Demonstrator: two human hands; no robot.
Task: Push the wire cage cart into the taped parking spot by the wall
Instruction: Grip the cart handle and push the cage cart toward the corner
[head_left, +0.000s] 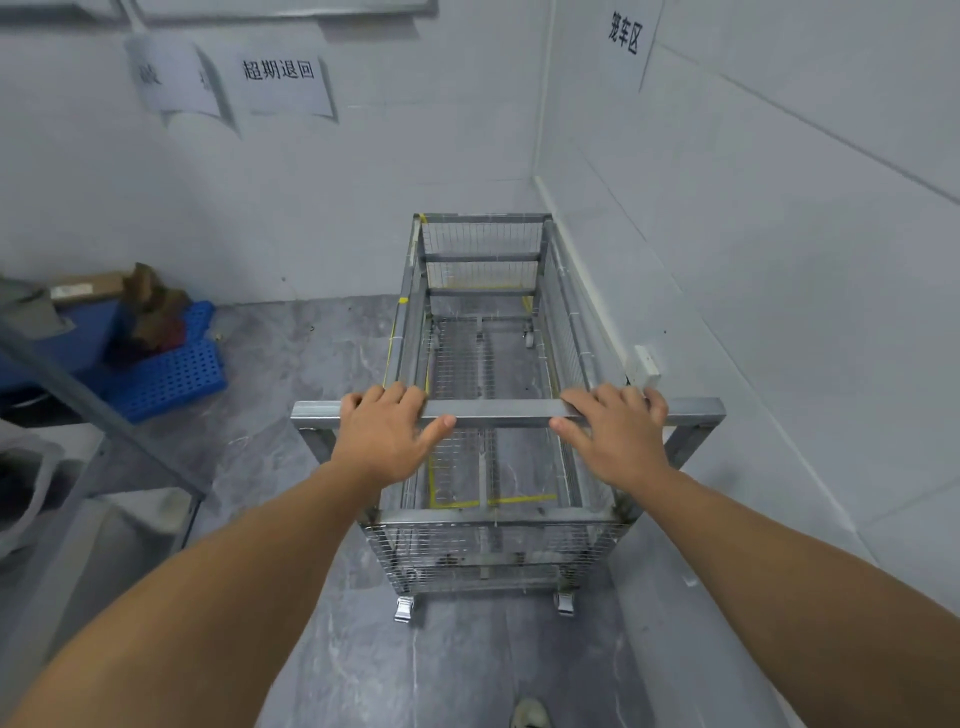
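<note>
The empty wire cage cart (483, 364) stands lengthwise in the room's corner, its far end against the back wall and its right side along the right wall. Yellow floor tape (498, 502) shows through the mesh bottom, and more tape runs along the cart's left side. My left hand (387, 428) grips the near top rail (501, 409) left of centre. My right hand (615, 428) grips the same rail right of centre. Both thumbs are hooked under the bar.
A blue plastic pallet (166, 371) with cardboard and clutter lies by the back wall at left. A grey metal rack frame (104, 421) slants across the left foreground. Paper signs (280, 83) hang on the walls. A white outlet box (644, 366) sits on the right wall.
</note>
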